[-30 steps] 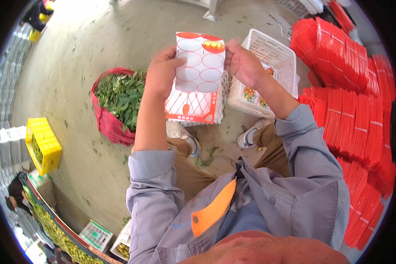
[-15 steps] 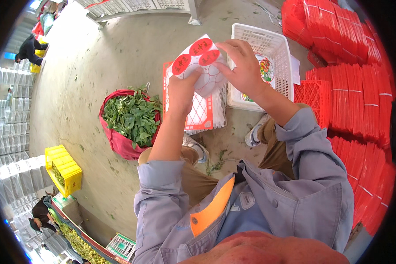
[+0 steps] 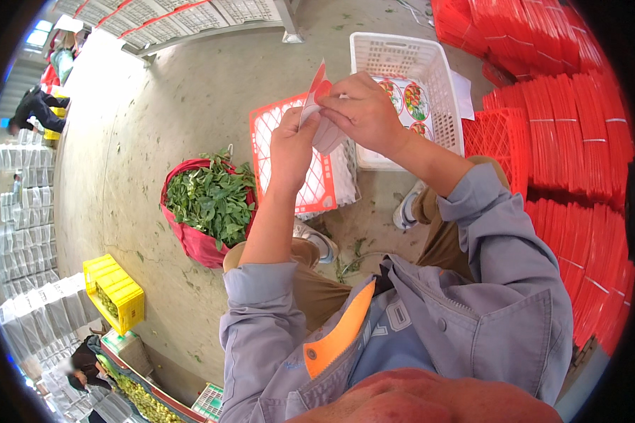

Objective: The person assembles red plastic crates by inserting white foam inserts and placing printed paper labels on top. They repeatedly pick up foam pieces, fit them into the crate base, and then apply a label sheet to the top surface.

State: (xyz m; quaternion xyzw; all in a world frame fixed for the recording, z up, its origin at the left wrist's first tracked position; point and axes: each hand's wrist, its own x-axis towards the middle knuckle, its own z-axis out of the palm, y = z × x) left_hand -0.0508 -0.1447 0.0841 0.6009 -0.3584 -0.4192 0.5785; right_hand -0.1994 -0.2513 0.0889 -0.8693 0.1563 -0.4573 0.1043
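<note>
A sheet of round red stickers (image 3: pixel 309 107) is held up in front of me, tilted so that I see it nearly edge-on. My left hand (image 3: pixel 291 148) is closed on its lower left part, thumb pressed on the paper. With fingertips pinched together, my right hand (image 3: pixel 368 116) grips the sheet's right side at a red sticker; whether that sticker is peeling away is hard to make out. Under the hands lies a red lattice crate (image 3: pixel 264 151) with white material showing through. To its right, a white plastic basket (image 3: pixel 450 116) holds sheets of round fruit-picture labels (image 3: pixel 416 102).
A red sack of green leaves (image 3: pixel 208 201) stands left of the crate. Tall stacks of folded red crates (image 3: pixel 578 134) line the right side. A yellow crate (image 3: pixel 123 289) and a bin of green fruit (image 3: pixel 144 402) are at lower left. Other people work at far left.
The sheet has turned from facing me to nearly edge-on. My right hand has closed in on it, fingertips pinching beside the left thumb. The view has shifted slightly.
</note>
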